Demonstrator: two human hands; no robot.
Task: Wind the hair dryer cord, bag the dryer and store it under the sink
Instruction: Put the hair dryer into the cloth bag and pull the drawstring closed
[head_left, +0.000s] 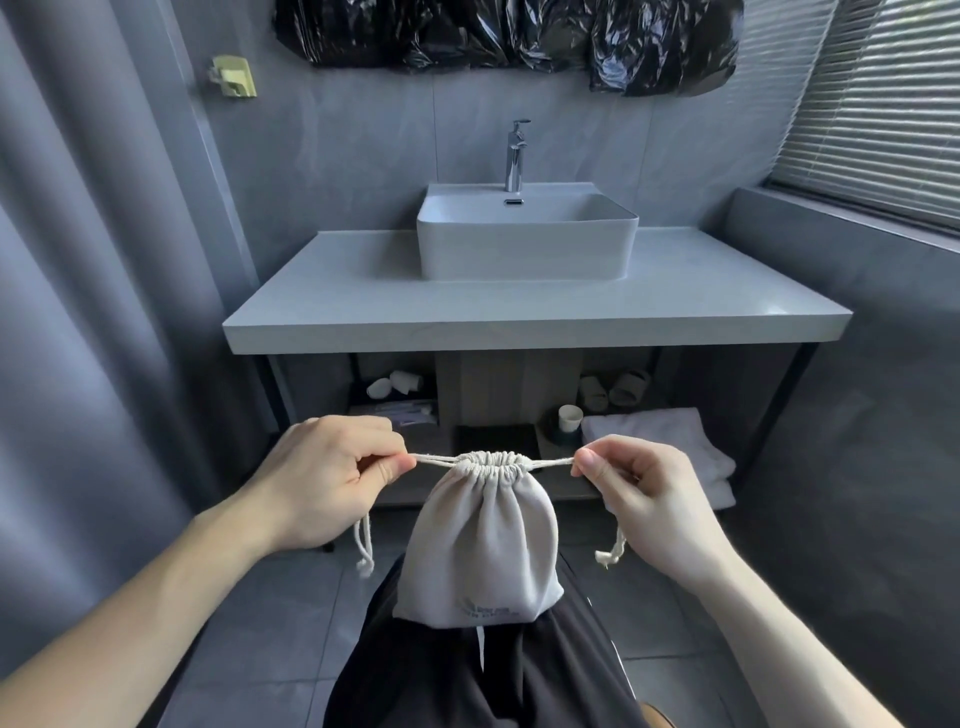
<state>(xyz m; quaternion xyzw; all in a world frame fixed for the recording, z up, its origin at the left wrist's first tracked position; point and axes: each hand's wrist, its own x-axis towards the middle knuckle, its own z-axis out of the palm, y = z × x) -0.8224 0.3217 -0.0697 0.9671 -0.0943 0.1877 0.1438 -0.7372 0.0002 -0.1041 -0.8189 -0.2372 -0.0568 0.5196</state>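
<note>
A light grey cloth drawstring bag (483, 551) hangs in front of me, its mouth gathered tight. The hair dryer and its cord are hidden, presumably inside the bulging bag. My left hand (332, 478) pinches the left drawstring (434, 461) and my right hand (644, 499) pinches the right drawstring (553, 462); both cords are pulled taut sideways. Knotted cord ends dangle below each hand. The white sink (524, 234) sits on a grey counter (519, 306) ahead, with an open shelf (431, 447) beneath it.
Under the counter lie folded white towels (660, 441), a white cup (570, 417), slippers (613, 389), and small white items at the left (395, 387). A chrome faucet (515, 156) stands behind the basin. Black plastic covers the mirror. Blinds hang at the right.
</note>
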